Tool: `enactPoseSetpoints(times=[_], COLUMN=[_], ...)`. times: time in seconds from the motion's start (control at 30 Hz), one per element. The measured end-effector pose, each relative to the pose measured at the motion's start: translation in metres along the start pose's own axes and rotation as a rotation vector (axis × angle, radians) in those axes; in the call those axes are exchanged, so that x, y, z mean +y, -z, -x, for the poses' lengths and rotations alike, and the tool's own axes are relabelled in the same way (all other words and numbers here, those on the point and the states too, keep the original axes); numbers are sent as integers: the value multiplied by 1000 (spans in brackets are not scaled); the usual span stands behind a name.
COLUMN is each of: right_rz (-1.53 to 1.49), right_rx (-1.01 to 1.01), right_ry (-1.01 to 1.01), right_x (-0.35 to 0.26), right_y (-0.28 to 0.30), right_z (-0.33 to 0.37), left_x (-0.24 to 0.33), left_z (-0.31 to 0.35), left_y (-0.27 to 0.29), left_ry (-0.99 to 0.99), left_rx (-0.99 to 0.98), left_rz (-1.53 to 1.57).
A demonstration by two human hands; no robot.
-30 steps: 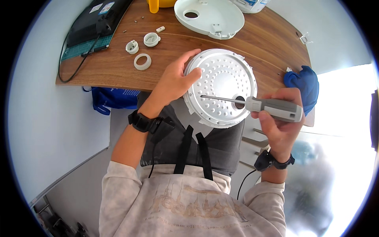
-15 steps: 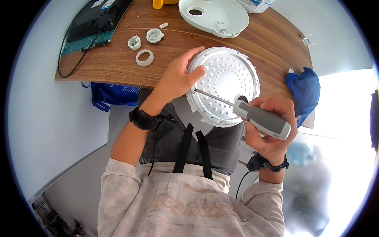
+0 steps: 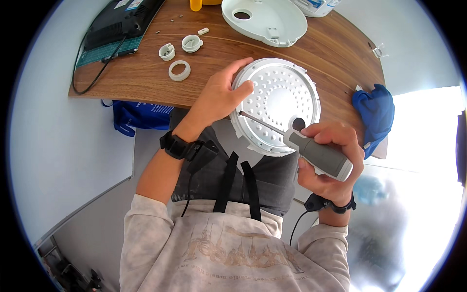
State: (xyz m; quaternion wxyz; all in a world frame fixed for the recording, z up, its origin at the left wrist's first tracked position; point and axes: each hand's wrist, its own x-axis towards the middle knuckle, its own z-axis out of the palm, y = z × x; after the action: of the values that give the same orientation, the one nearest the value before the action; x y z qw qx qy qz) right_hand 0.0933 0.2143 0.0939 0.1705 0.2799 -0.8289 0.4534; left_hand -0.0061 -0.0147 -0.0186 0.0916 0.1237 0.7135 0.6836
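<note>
My left hand (image 3: 221, 97) grips the left rim of a round white and silver plate (image 3: 279, 100), its thumb lying on the face and its fingers at the edge. Raised dots cover this plate, and a round dark hole sits at its lower right. My right hand (image 3: 348, 138) is closed round the grey handle of a screwdriver (image 3: 321, 155). The thin shaft points up and left across the plate, with its tip at the lower left rim. Whether the tip sits in a screw is too small to tell. The plate is tilted over the table's front edge and my lap.
Beyond the plate lies a pale round cover (image 3: 284, 31) with a hole. Left of it are a white ring (image 3: 179, 71), two small white caps (image 3: 192, 44) and small loose bits. A black device (image 3: 114, 24) rests on a green mat (image 3: 92, 57); blue cloth (image 3: 373, 109) hangs at right.
The screwdriver's handle has turned in my right hand and dropped slightly, and my fingers have shifted around it. The tip stays near the same rim spot. My left hand holds the plate as before.
</note>
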Motion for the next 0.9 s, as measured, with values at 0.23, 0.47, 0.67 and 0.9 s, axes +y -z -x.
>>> enactPoseSetpoints(times=[0.23,0.47,0.67,0.9], right_rz=[-91,-226,-538,-60], right_rx=[-106,-213,-176,-69], right_ry=[-70,-126,-338,-169], right_x=[-4,-14,-23,-24], right_y=[6,8,6,4], right_z=[-1,-19,-24,-34], left_x=[0,1,1,0], left_z=[0,-1,-2,-3], left_y=[-1,-1,-1,0], left_ry=[2,27,14,33], left_rx=[5,11,18,5], left_rz=[-35,-41,-37,-50])
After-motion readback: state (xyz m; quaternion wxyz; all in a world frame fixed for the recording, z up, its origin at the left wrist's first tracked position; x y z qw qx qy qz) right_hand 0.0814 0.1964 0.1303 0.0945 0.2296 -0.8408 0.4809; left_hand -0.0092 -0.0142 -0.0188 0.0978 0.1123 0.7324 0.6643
